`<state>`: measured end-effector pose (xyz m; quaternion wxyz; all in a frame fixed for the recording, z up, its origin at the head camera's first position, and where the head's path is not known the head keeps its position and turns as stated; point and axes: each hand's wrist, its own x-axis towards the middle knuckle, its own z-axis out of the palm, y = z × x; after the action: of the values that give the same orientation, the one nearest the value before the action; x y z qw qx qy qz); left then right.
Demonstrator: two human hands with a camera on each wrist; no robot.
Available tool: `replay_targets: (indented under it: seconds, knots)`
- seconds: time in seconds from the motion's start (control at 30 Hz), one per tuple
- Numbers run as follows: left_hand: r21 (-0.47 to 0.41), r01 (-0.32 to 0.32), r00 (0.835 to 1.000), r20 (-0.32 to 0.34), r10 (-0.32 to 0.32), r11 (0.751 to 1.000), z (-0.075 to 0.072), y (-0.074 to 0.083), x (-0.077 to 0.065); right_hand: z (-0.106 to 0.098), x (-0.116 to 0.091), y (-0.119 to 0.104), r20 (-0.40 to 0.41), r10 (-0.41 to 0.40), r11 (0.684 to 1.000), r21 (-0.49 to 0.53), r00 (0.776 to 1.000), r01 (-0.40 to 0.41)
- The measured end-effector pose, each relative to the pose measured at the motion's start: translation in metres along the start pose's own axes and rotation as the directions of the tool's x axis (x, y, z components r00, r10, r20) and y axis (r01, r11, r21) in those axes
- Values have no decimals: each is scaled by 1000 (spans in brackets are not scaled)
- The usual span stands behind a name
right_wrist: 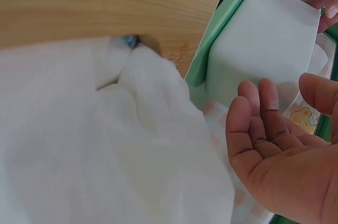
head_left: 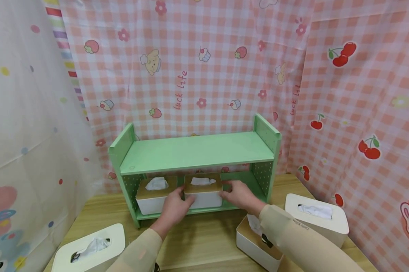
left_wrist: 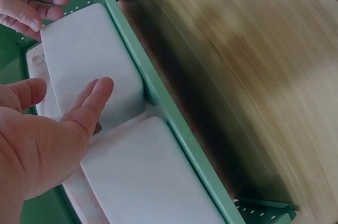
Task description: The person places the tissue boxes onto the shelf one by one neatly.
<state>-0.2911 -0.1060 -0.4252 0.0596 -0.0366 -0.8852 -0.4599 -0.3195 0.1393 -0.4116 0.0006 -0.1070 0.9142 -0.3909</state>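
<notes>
A tissue box [head_left: 208, 200] with a white body, wooden-look lid and a tissue poking out stands on the lower level of a green shelf [head_left: 197, 149]. At its left end is my left hand [head_left: 175, 207], with the fingers extended along the box's side in the left wrist view. My right hand [head_left: 240, 194] is at the right end, its fingertips close to the lid's edge and its fingers loosely bent in the right wrist view. Neither hand grips the box. Left of it on the same level is a matching tissue box [head_left: 151, 206].
On the wooden table [head_left: 191, 245], a white tissue box [head_left: 85, 251] lies front left and another white one [head_left: 316, 215] at the right. A wooden-lidded tissue box [head_left: 255, 245] sits partly under my right forearm. Patterned curtains [head_left: 204, 79] hang behind the shelf and at both sides.
</notes>
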Motion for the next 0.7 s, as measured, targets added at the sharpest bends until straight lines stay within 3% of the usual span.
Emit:
replay_targets:
  seconds: [0.4,0.7]
  knots:
    - [-9,-5,1000,28,6,1000,2,1,-1,-5,-2,0,45,-4,1000,11,999,3]
    - [-22,-5,1000,12,5,1000,3,3,-18,-26,-11,3,57,18,999,31,998,-20]
